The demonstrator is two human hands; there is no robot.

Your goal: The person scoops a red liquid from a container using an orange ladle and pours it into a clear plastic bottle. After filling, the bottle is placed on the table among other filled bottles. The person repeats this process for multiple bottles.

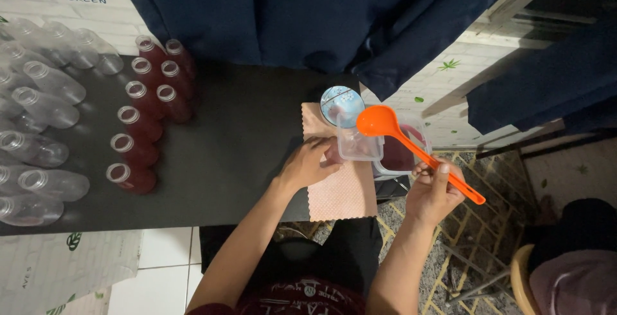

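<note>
My right hand (432,189) grips the handle of an orange plastic ladle (380,122), whose bowl hovers over a small clear plastic cup-like container (357,146). My left hand (307,162) rests on the pink cloth (340,193) and touches the side of that clear container. Behind it stands a clear tub holding dark red liquid (398,156). A round lid with a pale blue pattern (341,104) lies at the cloth's far edge.
Several small bottles filled with red liquid (143,122) stand in rows on the black table (238,135). Empty clear bottles (38,116) lie at the left. A dark blue curtain (308,13) hangs behind. A seat (559,276) is at lower right.
</note>
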